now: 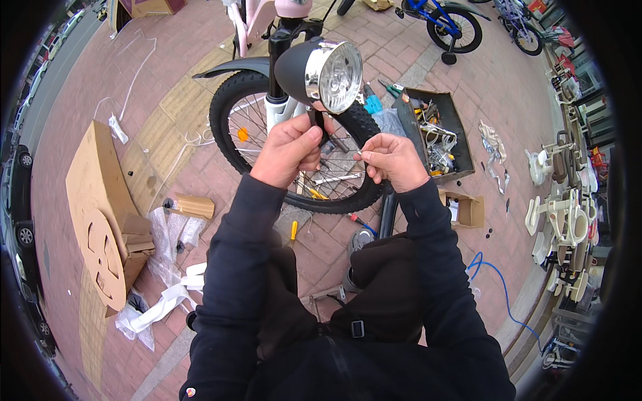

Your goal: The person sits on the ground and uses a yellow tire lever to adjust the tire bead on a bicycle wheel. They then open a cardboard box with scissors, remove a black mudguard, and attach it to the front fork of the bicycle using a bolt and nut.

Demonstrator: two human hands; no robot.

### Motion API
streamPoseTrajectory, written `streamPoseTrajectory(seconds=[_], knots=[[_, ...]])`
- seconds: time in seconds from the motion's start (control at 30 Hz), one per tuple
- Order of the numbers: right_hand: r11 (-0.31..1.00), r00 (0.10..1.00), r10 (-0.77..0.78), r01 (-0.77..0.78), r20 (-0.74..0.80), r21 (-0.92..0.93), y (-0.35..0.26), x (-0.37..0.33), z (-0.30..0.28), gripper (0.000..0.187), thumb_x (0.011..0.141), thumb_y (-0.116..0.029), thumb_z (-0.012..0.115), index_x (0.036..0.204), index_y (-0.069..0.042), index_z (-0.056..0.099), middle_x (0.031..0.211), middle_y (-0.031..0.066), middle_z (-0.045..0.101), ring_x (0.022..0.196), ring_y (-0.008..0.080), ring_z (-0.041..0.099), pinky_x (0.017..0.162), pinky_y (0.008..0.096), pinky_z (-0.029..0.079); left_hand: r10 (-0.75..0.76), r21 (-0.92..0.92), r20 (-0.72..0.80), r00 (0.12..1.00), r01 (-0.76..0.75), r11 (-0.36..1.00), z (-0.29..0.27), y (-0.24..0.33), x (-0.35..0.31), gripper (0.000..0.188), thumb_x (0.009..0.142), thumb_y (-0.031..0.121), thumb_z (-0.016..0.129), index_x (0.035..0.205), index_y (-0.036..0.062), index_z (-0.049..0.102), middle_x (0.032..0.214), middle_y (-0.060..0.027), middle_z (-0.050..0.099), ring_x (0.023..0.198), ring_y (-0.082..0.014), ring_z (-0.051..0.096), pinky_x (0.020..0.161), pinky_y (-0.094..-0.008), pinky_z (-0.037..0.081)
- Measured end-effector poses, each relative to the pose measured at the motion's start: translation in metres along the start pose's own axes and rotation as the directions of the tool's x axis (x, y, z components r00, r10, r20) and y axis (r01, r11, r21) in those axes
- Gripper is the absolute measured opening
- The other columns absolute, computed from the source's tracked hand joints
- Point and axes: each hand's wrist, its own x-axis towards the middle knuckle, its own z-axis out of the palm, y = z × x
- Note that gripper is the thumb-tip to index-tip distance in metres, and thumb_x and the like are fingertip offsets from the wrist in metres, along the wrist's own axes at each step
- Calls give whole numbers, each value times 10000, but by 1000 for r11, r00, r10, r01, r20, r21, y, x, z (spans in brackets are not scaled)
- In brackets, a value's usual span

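A bicycle headlight (294, 72) with a black shell, chrome rim and clear lens stands in front of a pink and white bicycle (274, 115). Beneath it, my left hand (287, 151) is closed on the lamp's dark mounting bracket (317, 120). Just to the right, my right hand (396, 162) pinches a small shiny metal piece (359, 153) between thumb and fingertips; its exact kind is too small to tell. Both hands are over the spoked front wheel (224, 119), which has a black tyre and an orange reflector (243, 134).
A dark tool tray (466, 144) full of tools and parts lies right of the wheel, a small cardboard box (471, 211) nearer me. Screwdrivers (293, 230) lie on the paving. Left are a large carton (93, 180) and bubble wrap (164, 244). A blue bicycle (445, 23) stands behind.
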Motion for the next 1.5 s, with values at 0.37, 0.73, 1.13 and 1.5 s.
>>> streamPoseTrajectory(seconds=[0.37,0.73,1.13,1.5], knots=[[918,985,-63,-5,158,397,-16,-8,5,291,843,-1,543,1109,115,528,1098,194,582,985,262,610,802,266,526,-61,174,-86,994,75,982,4,-9,8,229,910,227,528,994,15,536,582,64,345,460,-38,291,445,-196,224],[959,979,-184,198,-88,200,-22,-11,18,148,785,9,628,897,101,597,795,128,634,675,180,651,606,223,533,-79,345,-42,996,89,934,14,-11,13,199,899,207,525,960,30,594,592,72,422,486,-6,352,438,-162,268],[957,958,-268,277,-99,92,-19,-9,27,144,777,9,638,890,94,614,754,105,632,619,133,624,557,213,502,-56,387,-42,998,68,920,18,-11,13,203,903,205,516,975,33,596,602,80,414,497,-7,340,445,-168,267],[952,941,-302,306,-151,3,-10,-3,22,132,831,-72,599,901,38,615,741,52,620,614,91,575,553,215,471,-64,44,-34,997,65,997,12,-15,12,232,919,239,511,1017,34,558,542,80,319,451,-24,254,425,-186,205]])
